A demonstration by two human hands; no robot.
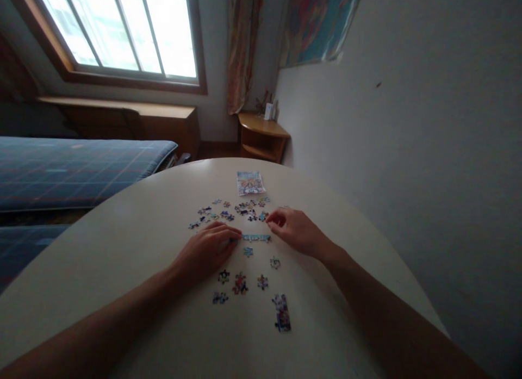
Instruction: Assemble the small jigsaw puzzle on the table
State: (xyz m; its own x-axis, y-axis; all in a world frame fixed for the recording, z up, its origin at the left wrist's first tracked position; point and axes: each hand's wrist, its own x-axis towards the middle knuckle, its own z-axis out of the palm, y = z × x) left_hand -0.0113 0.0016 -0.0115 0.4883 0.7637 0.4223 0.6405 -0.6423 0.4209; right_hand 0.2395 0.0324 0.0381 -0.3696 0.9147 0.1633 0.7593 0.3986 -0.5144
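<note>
On the table lies a narrow joined strip of blue-edged jigsaw pieces (256, 238). My left hand (210, 246) rests flat at the strip's left end, fingers stretched out and covering part of it. To the strip's upper right, my right hand (296, 232) has its fingers curled in a pinch; anything between the fingertips is too small to make out. Right beside those fingertips is a colourful jigsaw piece (263, 216), at the edge of a loose group of pieces (244, 210). A single light-blue piece (248, 252) sits just below the strip.
Nearer me are several loose pieces, among them a red one (240, 284), and a joined block (282, 314). A printed picture sheet (250, 183) lies farther back on the round white table (163, 202). A wall (408, 167) stands at right, a mattress (73, 169) at left.
</note>
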